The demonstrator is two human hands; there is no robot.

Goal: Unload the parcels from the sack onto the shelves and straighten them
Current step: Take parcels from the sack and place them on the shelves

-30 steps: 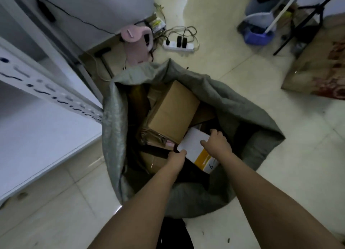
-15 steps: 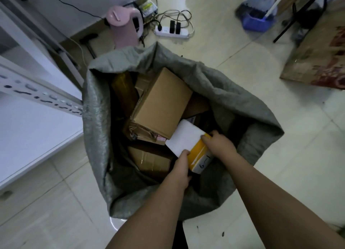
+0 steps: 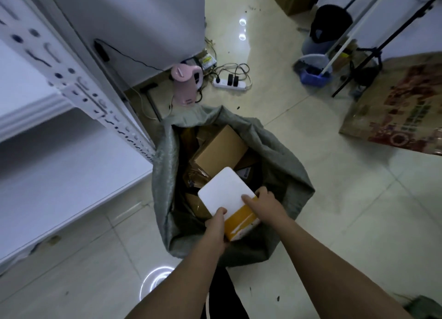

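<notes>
Both hands grip a white-and-yellow parcel over the open grey sack; left hand at its near corner; right hand opposite; brown boxes beyond.

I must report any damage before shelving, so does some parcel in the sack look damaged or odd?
Yes. The brown paper-wrapped parcel, under the plain cardboard box in the grey woven sack, looks crumpled and torn. The white and yellow box held by left hand and right hand looks intact.

no readable text, labels or numbers anywhere
</notes>
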